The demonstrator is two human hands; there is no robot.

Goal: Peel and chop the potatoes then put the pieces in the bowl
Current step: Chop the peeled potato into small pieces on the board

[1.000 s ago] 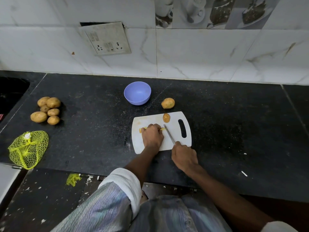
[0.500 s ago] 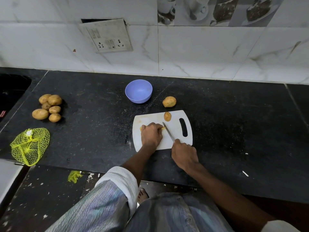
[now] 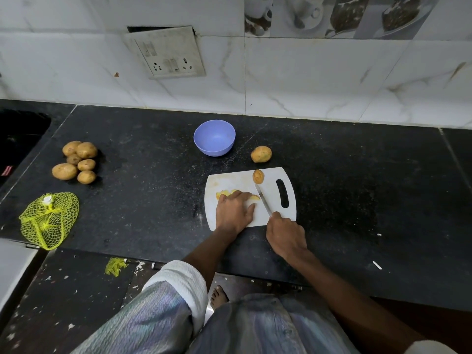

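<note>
A white cutting board [image 3: 273,213] lies on the black counter. My left hand [image 3: 233,212] rests on pale yellow potato slices [image 3: 224,193] on the board, fingers covering most of them. My right hand [image 3: 284,236] grips a knife [image 3: 263,200] by the handle at the board's near edge, its blade pointing away, just right of the slices. A small unpeeled potato piece [image 3: 258,176] sits at the board's far edge. A whole potato [image 3: 261,154] lies beyond it. The blue bowl [image 3: 214,138] stands behind the board, looking empty.
Several whole potatoes [image 3: 76,162] are heaped at the counter's left. A yellow net bag [image 3: 48,219] lies at the near left edge. A dark sink [image 3: 18,139] is far left. The tiled wall carries a socket plate [image 3: 167,53].
The knife blade has shifted slightly right, away from my left hand's fingertips. More of the yellow slices show at the left of my hand. The camera has tilted a little.
</note>
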